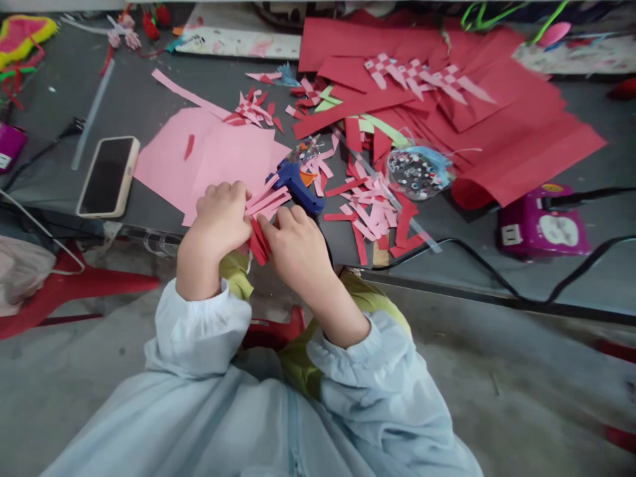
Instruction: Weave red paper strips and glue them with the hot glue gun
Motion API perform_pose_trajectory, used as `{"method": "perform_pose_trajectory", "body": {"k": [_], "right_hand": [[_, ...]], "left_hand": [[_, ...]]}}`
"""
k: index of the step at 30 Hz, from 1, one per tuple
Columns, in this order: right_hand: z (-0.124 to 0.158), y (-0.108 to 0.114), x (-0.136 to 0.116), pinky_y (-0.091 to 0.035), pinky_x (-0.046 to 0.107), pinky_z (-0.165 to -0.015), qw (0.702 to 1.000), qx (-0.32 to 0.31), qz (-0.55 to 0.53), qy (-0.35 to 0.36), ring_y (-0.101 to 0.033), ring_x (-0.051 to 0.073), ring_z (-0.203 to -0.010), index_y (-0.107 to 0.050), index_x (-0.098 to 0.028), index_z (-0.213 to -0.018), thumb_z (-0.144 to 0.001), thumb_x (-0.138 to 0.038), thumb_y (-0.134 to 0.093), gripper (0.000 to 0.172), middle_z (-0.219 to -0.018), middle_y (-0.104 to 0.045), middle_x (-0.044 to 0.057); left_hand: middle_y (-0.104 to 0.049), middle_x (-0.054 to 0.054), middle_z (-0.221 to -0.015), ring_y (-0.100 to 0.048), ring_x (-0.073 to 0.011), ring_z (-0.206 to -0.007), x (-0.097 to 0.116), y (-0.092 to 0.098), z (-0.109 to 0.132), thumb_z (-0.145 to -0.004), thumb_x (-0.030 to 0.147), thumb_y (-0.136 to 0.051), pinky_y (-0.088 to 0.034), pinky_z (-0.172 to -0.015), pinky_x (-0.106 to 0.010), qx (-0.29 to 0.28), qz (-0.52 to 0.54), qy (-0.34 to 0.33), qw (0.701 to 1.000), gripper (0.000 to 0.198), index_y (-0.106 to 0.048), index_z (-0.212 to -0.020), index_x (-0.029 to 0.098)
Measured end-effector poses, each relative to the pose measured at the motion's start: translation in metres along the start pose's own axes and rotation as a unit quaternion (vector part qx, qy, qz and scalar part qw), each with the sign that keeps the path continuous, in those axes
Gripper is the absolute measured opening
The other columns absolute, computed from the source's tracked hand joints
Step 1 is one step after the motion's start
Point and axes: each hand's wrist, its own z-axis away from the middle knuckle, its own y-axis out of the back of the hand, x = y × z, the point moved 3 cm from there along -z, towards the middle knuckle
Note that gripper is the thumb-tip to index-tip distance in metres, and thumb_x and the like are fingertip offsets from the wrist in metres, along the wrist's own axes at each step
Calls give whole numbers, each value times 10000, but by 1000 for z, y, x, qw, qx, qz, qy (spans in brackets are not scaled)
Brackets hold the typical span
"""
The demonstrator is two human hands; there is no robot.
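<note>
R hand (301, 245) pinches red strips (258, 246) at their 3 o'clock, by the table's (124, 86) near edge; L hand (222, 215) curls in at 9, fingertips hidden, can't tell its grip. Pink strips (272, 199) fan to 1 o'clock. Best: light pinch, edges flush, no creases, mind glue gun (297, 184), approx. 1 o'clock.

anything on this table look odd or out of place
The loose strips right of the glue gun lie jumbled, a clear stick slanting across them. The red paper's near edge curls up, and one red scrap sits alone on the pink paper.
</note>
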Motion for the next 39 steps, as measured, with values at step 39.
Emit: {"method": "perform_pose_trajectory", "body": {"k": [39], "right_hand": [[14,1,1,-409,335,-683,984,170,-3,51,-435,208,-767,-723,-130,-1160,-973,-192,-465,325,-789,-614,93]], "left_hand": [[-712,-10,-886,-667,-188,-829,-22,16,24,-805,111,-622,-500,-801,-325,-31,233,75,969,244,-638,-1022,221]]}}
